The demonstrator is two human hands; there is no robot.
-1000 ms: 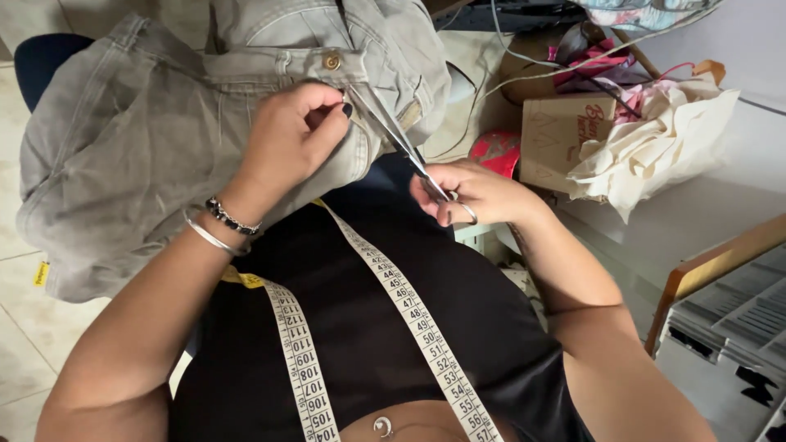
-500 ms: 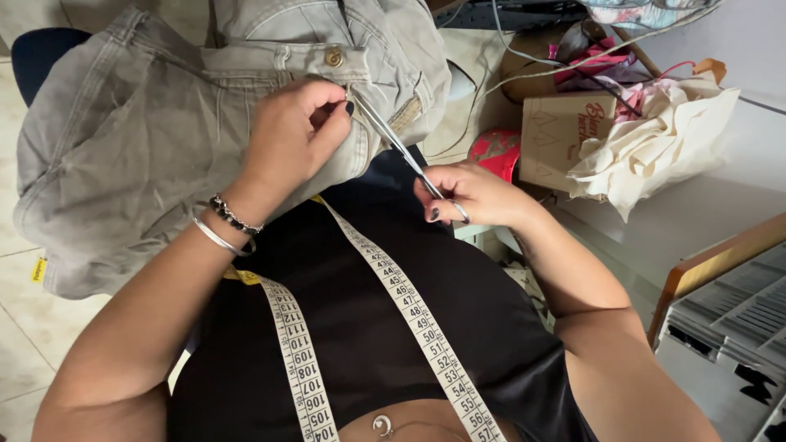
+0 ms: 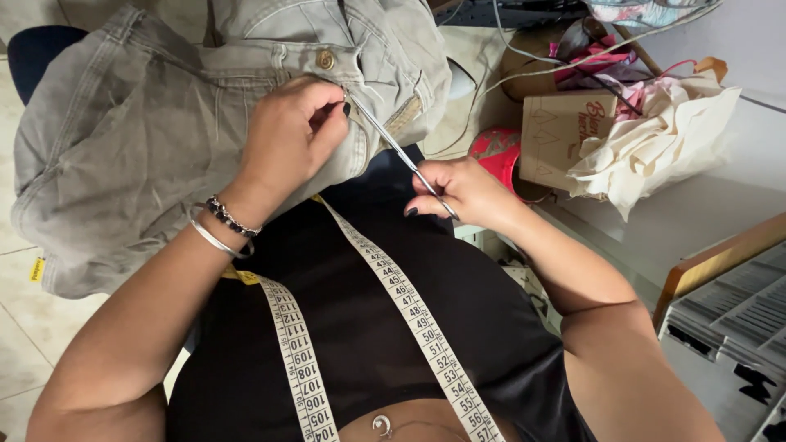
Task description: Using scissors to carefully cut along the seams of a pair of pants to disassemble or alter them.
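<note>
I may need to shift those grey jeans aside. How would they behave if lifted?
The grey jeans would probably flop and drape: they lie in soft folds where the left hand pinches them. The thick denim and metal button suggest some weight. They look unlikely to slip.

Under the left grip (image 3: 291, 135): faded grey-beige jeans (image 3: 147, 139) with a brass-coloured button (image 3: 325, 59). In the right grip (image 3: 458, 192): slim silver scissors (image 3: 401, 155), dark polish on the nails. Below both grips: black top (image 3: 344, 327), white measuring tape (image 3: 409, 315) with black numerals and a yellow end. On the left wrist: silver bangle (image 3: 214, 240), dark beaded bracelet (image 3: 229, 218). Right of the right grip: brown cardboard box (image 3: 565, 135), cream cloth (image 3: 655, 143), red object (image 3: 497, 151).
</note>
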